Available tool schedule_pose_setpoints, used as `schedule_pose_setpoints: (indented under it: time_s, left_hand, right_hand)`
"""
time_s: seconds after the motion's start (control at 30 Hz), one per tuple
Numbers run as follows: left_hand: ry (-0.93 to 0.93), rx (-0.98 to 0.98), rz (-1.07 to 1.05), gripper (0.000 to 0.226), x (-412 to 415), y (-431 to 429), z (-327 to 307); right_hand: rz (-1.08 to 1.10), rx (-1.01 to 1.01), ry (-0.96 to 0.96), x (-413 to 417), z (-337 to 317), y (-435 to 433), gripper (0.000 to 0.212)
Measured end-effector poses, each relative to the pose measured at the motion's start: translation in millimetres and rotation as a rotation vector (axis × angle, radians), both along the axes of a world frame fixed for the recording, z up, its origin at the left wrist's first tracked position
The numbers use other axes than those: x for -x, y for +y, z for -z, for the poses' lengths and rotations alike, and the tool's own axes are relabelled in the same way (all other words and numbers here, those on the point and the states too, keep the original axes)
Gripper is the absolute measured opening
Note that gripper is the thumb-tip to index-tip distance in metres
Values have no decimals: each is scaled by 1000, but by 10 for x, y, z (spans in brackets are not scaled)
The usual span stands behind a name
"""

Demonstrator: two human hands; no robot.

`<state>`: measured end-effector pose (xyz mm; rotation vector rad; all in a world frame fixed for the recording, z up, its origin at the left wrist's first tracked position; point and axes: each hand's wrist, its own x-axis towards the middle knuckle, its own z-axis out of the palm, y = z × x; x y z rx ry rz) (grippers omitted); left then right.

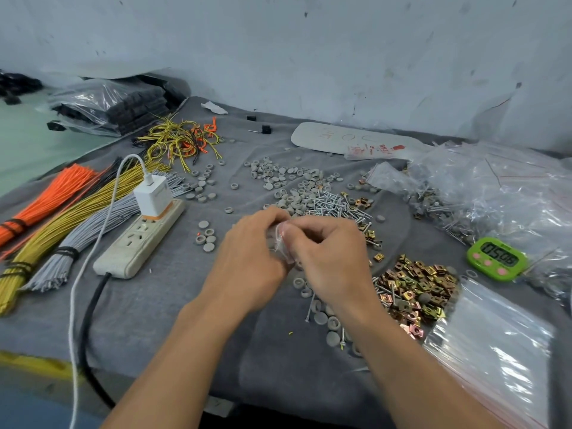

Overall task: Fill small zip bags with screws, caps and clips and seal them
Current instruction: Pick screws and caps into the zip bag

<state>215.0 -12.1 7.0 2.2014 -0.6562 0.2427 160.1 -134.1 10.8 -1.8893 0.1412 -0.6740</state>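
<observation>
Left edge of the counter (173, 305): wire bundles (62, 230) in orange, yellow and grey, then a power strip (139, 239) with a white charger (151, 196) plugged in. Not part of the job.

Middle: grey caps (284, 178) scattered loose toward the far edge.

Left hand (247, 258) is just above the counter's middle, fingers curled in, pinching one side of the small zip bag (283, 243). Right hand (328, 258) is touching it, thumb and fingers closed narrow on the bag's other side. The bag sits between the two hands, mostly covered. Can't tell what's in it or whether the zip is closed.

Handling guess: thin clear film, floppy, near weightless when empty, a bit slick. Screw points could poke through. Best to hold it at the zip strip, thumb and forefinger each side, and run the pinch along the strip to seal. Let the load hang low, clear of the seal.

Right of the hands: screws (331, 205) in a pile, brass-coloured clips (414, 289) heaped nearer the front. Green timer (496, 258) beyond those. Stack of empty bags (495, 345) at the front right corner, heap of filled bags (495, 193) along the right edge.
</observation>
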Motion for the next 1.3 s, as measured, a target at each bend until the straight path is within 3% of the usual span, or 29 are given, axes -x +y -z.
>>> schedule_pose_setpoints:
  time_s: [0.13,0.33,0.53,0.6,0.77,0.9,1.1,1.23,1.3]
  left_hand:
    - [23,65,-91,38,2,22,-27]
    - [43,176,-183,33,20,58,-64]
    - [36,148,-175,34,24,67,-59]
    - [27,125,-162,34,18,66,-48]
    - [18,21,-115,43,18,12,-10]
    - [17,-32,-44,51,42,-98,6]
    - [20,14,31,27,112,-166,-10]
    - [88,75,-70,36,89,-81,-48]
    - [90,132,-129,36,78,-39,-80]
  right_hand:
    - [252,59,-22,23,-22,-129,18]
    - [-124,564,505,24,111,-158,14]
    - [-83,690,580,11,155,-116,24]
    - [-5,631,478,29,133,-142,24]
    - [101,172,16,88,-65,-193,25]
    - [18,16,-6,76,-117,-139,30]
    - [-56,40,52,41,-76,-44,25]
    - [123,-34,-51,44,-91,-151,34]
    - [215,57,21,47,-77,-209,33]
